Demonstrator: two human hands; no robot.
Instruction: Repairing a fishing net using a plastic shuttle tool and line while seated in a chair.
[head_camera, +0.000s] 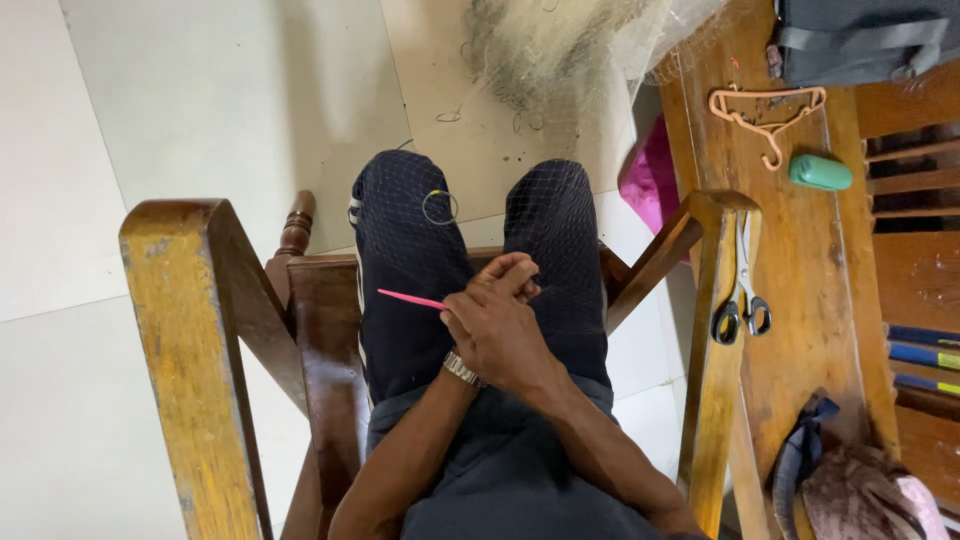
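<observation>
— 2 hands meet over the lap?
— Yes. Right hand lies curled over the left hand, hiding its grip.
— And the pink needle?
— It juts left from between them; which fingers pinch it, I cannot tell. Fine netting drapes both knees.

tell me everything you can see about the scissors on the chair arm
The scissors look like bare metal with dark loop handles. They lie closed and flat on the right wooden armrest, blades pointing away from the person, handles nearer. Only the armrest touches them; both hands are apart from them, over the lap.
</observation>
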